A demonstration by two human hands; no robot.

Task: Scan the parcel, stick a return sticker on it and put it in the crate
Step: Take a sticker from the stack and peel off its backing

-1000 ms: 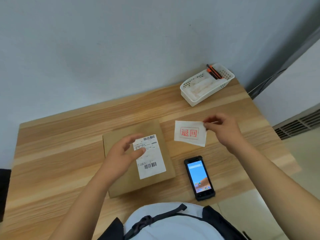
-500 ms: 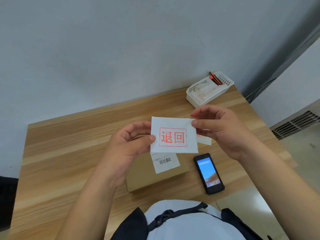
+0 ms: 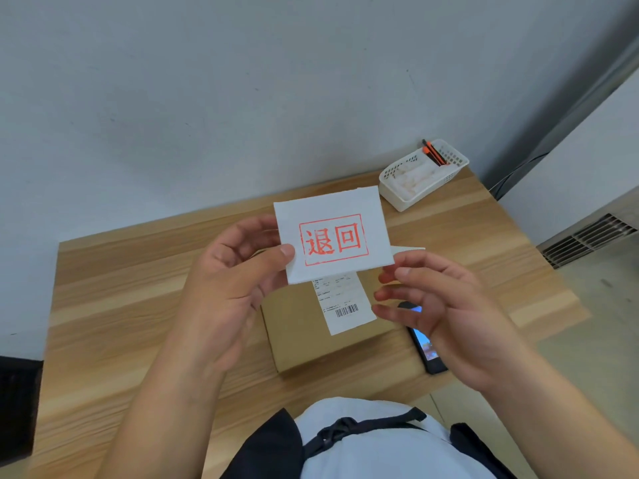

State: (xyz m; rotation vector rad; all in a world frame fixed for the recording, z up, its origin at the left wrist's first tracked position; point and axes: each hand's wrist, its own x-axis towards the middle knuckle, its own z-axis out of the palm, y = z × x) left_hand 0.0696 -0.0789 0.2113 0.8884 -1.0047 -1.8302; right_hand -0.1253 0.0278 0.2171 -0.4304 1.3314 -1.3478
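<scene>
A white return sticker (image 3: 333,236) with a red stamped frame and red characters is held up in the air in front of me. My left hand (image 3: 235,281) pinches its lower left corner between thumb and fingers. My right hand (image 3: 439,312) is at the sticker's lower right corner, fingertips touching or just below its edge. Under the sticker lies the brown cardboard parcel (image 3: 301,333) on the wooden table (image 3: 121,305), with a white barcode label (image 3: 345,305) on top. No crate is in view.
A black handheld scanner (image 3: 427,347) with a lit screen lies right of the parcel, partly behind my right hand. Another white sheet (image 3: 408,249) peeks out behind the sticker. A white basket (image 3: 423,174) with orange pens stands at the back right corner.
The sticker went from my right hand alone, low over the table, up in front of me. My left hand left the parcel and took its left edge. My right hand slid to the lower right corner.
</scene>
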